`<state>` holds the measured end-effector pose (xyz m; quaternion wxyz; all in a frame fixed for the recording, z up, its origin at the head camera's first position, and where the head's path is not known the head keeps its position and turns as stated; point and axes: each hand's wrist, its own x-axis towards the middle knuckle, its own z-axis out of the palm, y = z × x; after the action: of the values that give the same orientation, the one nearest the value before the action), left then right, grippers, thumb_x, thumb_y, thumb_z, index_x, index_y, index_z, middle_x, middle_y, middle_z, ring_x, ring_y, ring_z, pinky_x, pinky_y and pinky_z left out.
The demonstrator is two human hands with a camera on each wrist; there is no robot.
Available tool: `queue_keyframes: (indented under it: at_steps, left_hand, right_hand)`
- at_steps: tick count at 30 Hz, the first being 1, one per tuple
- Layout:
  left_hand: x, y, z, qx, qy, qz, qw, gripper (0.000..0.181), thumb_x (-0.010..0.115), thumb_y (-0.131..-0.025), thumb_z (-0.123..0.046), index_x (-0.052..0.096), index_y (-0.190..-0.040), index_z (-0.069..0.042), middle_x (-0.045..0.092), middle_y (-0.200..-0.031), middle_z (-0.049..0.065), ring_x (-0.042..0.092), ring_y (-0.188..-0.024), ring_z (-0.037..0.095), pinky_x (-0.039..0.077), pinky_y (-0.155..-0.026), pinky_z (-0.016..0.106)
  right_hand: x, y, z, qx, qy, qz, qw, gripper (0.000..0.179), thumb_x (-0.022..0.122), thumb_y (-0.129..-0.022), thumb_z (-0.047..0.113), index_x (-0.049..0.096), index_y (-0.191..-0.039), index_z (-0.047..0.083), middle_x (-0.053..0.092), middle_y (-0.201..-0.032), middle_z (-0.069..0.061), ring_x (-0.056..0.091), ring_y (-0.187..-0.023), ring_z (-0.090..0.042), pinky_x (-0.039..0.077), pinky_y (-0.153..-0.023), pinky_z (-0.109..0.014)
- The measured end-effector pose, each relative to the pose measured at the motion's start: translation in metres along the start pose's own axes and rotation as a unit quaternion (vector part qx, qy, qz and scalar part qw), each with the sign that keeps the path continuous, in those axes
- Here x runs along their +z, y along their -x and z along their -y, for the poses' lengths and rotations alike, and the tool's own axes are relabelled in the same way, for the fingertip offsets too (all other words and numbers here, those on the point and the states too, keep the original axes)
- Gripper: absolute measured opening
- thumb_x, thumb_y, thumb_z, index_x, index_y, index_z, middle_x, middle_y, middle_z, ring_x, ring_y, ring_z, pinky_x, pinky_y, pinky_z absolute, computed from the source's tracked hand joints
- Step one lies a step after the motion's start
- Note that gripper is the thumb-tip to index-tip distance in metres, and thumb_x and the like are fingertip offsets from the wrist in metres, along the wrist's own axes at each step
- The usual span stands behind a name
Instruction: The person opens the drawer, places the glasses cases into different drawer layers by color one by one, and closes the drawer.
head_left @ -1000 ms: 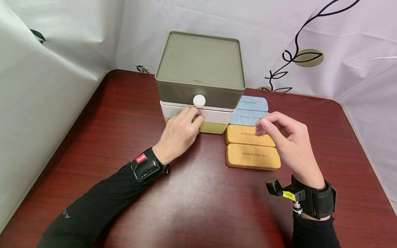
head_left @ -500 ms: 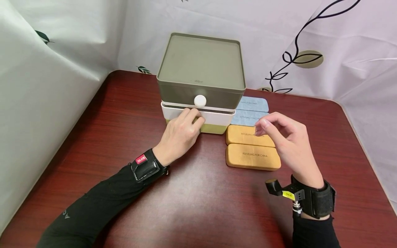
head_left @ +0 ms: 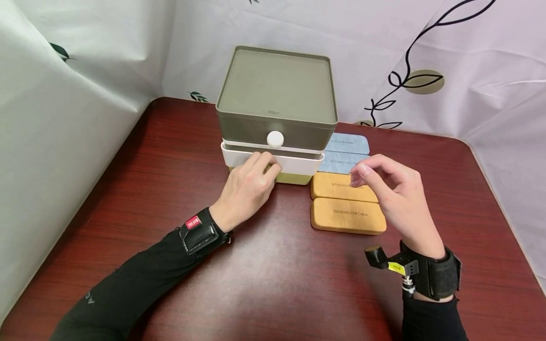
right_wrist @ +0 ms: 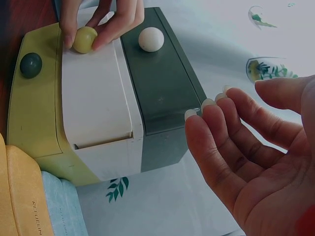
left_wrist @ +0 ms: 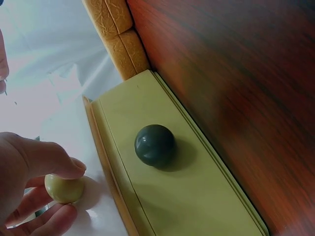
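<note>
A three-tier drawer box stands at the back of the table, with a grey-green top tier (head_left: 277, 85), a white middle drawer (head_left: 300, 164) and a yellow-green bottom drawer (head_left: 294, 178). My left hand (head_left: 249, 189) pinches the round yellow-green knob (left_wrist: 64, 191) of the white drawer between thumb and fingers. That drawer stands slightly out from the box, a narrow gap showing along its top. A dark green knob (left_wrist: 155, 145) on the bottom drawer and a white knob (head_left: 275, 139) on the top one are untouched. My right hand (head_left: 401, 203) hovers near the mustard cases, fingers loosely bent, holding nothing.
Two mustard cases (head_left: 347, 215) lie side by side right of the box, lettered "REFUELING FOR CHINA". Two light blue cases (head_left: 350, 143) lie behind them, partly hidden by the box. A white patterned curtain (head_left: 384, 47) hangs behind the reddish-brown table (head_left: 273, 293).
My left hand has drawn the white drawer a little way out toward me, widening the gap above it. My right hand has stayed nearly still.
</note>
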<state>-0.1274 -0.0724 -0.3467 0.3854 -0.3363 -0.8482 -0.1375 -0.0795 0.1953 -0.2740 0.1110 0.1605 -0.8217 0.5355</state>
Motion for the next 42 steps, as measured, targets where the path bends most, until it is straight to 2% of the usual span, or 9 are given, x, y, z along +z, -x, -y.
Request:
queue_keyframes:
  at_steps: [17,33,42]
  left_hand:
    - [-0.007,0.004,-0.006,-0.001,0.005,0.009,0.9999,0.014,0.053,-0.082,0.005,0.062,-0.082,-0.006,0.058,-0.09,0.004,0.051,-0.073,0.019,0.044,-0.049,0.028]
    - [-0.011,0.006,-0.008,0.002,0.009,0.01,0.9999,0.014,0.052,-0.084,0.004,0.063,-0.083,-0.006,0.057,-0.089,0.004,0.055,-0.081,0.02,0.048,-0.053,0.03]
    - [-0.013,0.008,-0.01,0.002,0.013,0.01,0.9999,0.013,0.054,-0.085,0.003,0.063,-0.083,-0.006,0.056,-0.089,0.004,0.052,-0.077,0.02,0.047,-0.054,0.028]
  right_hand:
    - [0.0,0.001,0.0,0.001,0.007,0.004,1.0,0.012,0.058,-0.095,0.008,0.067,-0.095,0.0,0.066,-0.085,-0.007,0.066,-0.077,-0.016,0.055,-0.074,-0.019]
    - [0.0,0.0,0.0,0.003,0.015,0.006,0.9999,0.012,0.058,-0.095,0.009,0.067,-0.095,0.001,0.066,-0.084,-0.007,0.066,-0.077,-0.016,0.054,-0.074,-0.02]
    - [0.0,-0.001,-0.001,-0.001,0.013,0.007,0.9999,0.012,0.058,-0.095,0.009,0.067,-0.094,0.001,0.066,-0.084,-0.006,0.066,-0.076,-0.015,0.054,-0.073,-0.02]
